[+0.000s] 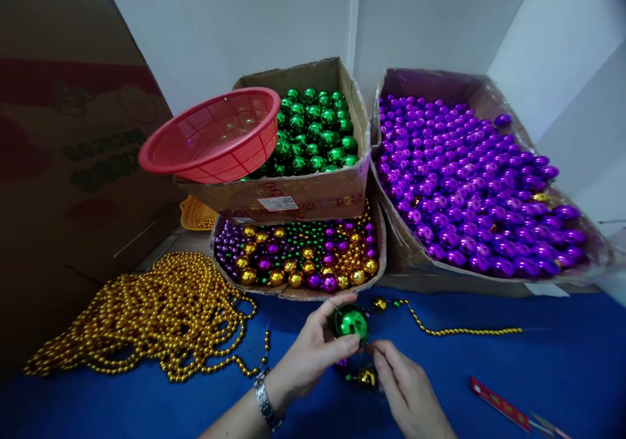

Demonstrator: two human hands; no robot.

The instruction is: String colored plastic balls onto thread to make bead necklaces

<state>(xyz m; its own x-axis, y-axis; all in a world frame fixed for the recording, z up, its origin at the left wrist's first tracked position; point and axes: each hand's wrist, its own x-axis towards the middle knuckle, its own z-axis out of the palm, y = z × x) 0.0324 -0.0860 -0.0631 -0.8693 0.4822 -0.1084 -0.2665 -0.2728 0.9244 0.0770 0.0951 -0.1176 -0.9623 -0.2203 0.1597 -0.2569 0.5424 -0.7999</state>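
Observation:
My left hand [313,351], with a metal watch on its wrist, pinches a shiny green ball [352,322] between thumb and fingers just above the blue table. My right hand [405,387] sits close beside it, fingertips closed near the ball as if on a thin thread, though I cannot make out the thread. A gold ball [366,377] and a small purple bead lie under the hands. A strand of small gold beads [454,330] runs from near the green ball to the right.
A pile of gold bead strands [156,318] lies at left. Behind are a box of mixed beads [298,256], a box of green balls [317,132] with a red basket [215,136] on it, and a box of purple balls [474,178]. A red-handled tool [503,405] lies at right.

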